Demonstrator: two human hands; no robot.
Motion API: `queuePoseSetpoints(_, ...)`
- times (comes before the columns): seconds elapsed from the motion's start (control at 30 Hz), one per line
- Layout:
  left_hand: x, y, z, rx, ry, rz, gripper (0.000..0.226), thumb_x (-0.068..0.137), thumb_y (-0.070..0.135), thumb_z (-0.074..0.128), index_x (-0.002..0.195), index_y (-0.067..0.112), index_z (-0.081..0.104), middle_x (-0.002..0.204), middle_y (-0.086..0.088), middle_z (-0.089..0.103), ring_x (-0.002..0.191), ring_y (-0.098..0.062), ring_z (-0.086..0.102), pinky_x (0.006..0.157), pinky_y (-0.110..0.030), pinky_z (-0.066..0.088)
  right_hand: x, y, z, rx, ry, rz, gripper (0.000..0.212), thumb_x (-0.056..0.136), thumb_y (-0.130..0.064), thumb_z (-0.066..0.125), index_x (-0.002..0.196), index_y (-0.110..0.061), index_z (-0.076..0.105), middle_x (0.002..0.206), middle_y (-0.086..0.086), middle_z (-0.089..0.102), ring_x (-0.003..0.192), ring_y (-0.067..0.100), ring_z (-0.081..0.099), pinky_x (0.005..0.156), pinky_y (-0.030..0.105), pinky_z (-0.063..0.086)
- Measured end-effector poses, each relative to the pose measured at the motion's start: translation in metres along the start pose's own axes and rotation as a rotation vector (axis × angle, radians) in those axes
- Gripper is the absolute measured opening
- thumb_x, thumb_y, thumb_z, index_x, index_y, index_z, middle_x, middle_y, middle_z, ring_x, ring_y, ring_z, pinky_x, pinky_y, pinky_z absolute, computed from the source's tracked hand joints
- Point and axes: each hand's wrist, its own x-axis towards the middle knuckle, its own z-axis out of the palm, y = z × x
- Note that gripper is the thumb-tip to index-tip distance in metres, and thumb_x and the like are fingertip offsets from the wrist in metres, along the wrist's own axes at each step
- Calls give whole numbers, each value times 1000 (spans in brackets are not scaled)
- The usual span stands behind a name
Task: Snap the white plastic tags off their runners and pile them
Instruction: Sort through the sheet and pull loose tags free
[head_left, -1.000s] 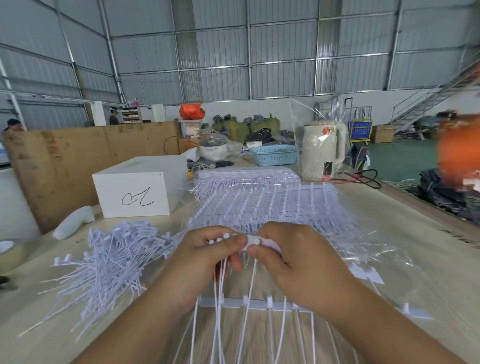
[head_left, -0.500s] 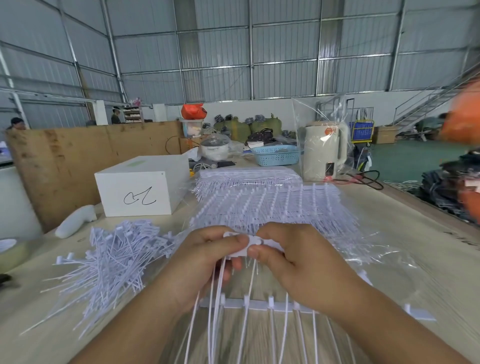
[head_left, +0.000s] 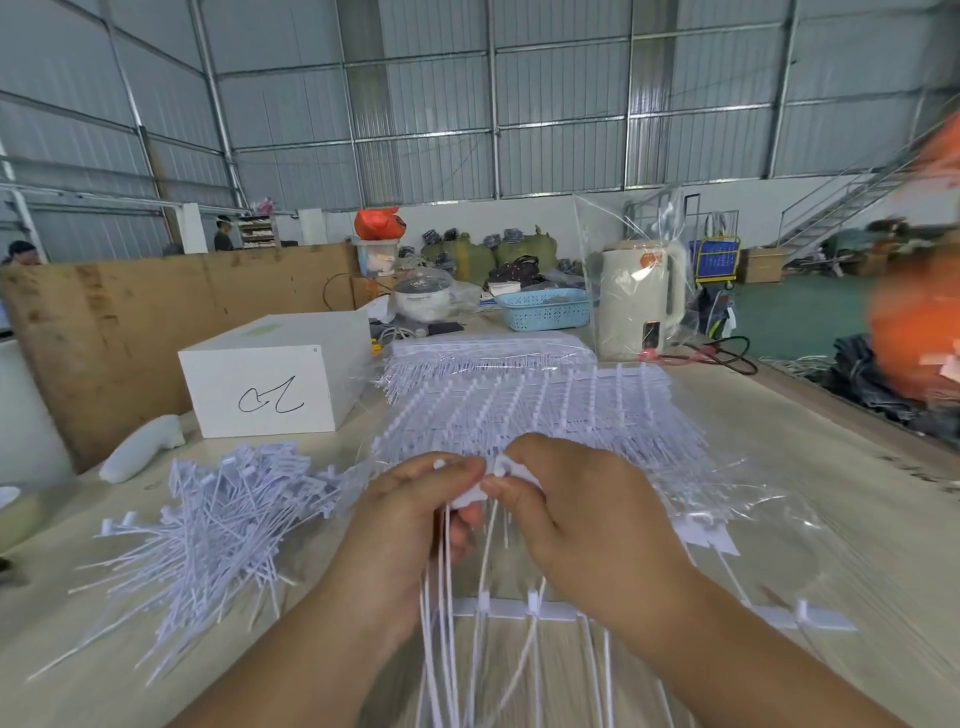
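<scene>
At the far left edge of the frame a pale dish (head_left: 13, 506) sits on the bench (head_left: 831, 467), partly cut off. Just right of it, in the left middle, a white handle-shaped object (head_left: 143, 451) lies in front of a plywood board (head_left: 130, 322) standing on edge. Below that, in the lower left, the pile of loose tags (head_left: 223, 525) fans out across the bench, thin tails pointing toward the lower left corner. Above the pile stands a white box (head_left: 270, 387) with a black scribble on its front.

In the centre, the left hand (head_left: 410, 525) and the right hand (head_left: 576, 514) are brought close together, thumbs and forefingers nearly touching. Both pinch the same white runner strip (head_left: 480, 486) at its top, the left hand also gripping several tag tails that hang down between the wrists toward the bottom edge. A second runner bar (head_left: 519, 610) crosses beneath the hands, low in the frame, reaching out to the right.

Directly behind the hands, in the middle of the frame, lies a stack of unbroken tag sheets (head_left: 519, 395) partly under clear plastic wrap (head_left: 753, 499). Further back, upper centre, are a blue basket (head_left: 545, 309) and, to its right, a cream kettle (head_left: 641, 301) inside a clear bag. At the right edge a blurred orange shape (head_left: 914, 322) fills the frame's side.
</scene>
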Motion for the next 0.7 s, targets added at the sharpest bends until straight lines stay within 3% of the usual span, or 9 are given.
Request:
queuePoseSetpoints(0.07,6,-1,-5,-123,61,-126,12,72,20,72,66,15,62,52,-1,48,37,-8,37,35,-17,32,0,-5,0,-52,179,-27,27,92,-37,53,84,-13,64,62,-4,58,57,23,60,51,34,50)
queuePoseSetpoints(0.13,11,1,-14,-156,112,-183,14,77,19,70,75,14,58,53,0,47,36,-7,38,33,-16,32,-1,-6,-3,-18,237,-20,27,89,-39,54,84,-15,65,61,-7,60,52,17,58,47,30,48)
queuePoseSetpoints(0.2,14,5,-21,-9,92,-117,14,69,21,72,75,12,62,55,-3,49,38,-8,39,34,-15,32,-3,-2,-3,80,123,-34,24,92,-46,47,79,-28,55,59,-16,49,53,4,48,52,29,43)
queuePoseSetpoints(0.27,11,9,-21,178,-6,-17,18,59,21,77,73,13,70,58,-5,53,41,-9,44,37,-15,33,-3,3,1,94,-7,-76,22,97,-48,43,79,-35,44,61,-18,40,59,2,42,57,29,39)
queuePoseSetpoints(0.33,5,9,-15,264,-116,14,24,57,10,78,79,17,72,55,-5,55,41,-12,46,39,-16,33,-2,4,3,46,-88,-84,24,100,-47,39,93,-34,57,73,-15,50,72,5,48,69,34,45)
queuePoseSetpoints(0.4,3,9,-10,225,-148,8,22,62,13,67,84,17,71,53,-6,54,38,-13,45,39,-16,31,0,6,3,53,-121,-56,29,100,-47,37,113,-36,61,87,-12,60,84,9,55,77,36,47)
queuePoseSetpoints(0.5,2,12,-9,132,-159,32,29,62,12,60,90,8,67,54,-7,54,39,-14,43,39,-18,31,-2,5,5,24,-169,-100,36,102,-45,34,136,-42,44,94,-14,58,88,9,53,77,35,47)
queuePoseSetpoints(0.57,1,13,-10,136,-151,59,30,63,12,59,91,5,66,56,-11,51,40,-16,42,38,-19,32,-5,2,8,27,-200,-137,40,101,-44,35,141,-45,32,97,-15,57,88,8,52,75,33,46)
queuePoseSetpoints(0.7,0,10,-9,187,-183,59,34,65,11,58,97,4,65,52,-14,49,38,-19,42,38,-21,35,-6,4,10,57,-152,-94,38,100,-45,37,137,-41,29,96,-14,57,85,9,54,69,31,41)
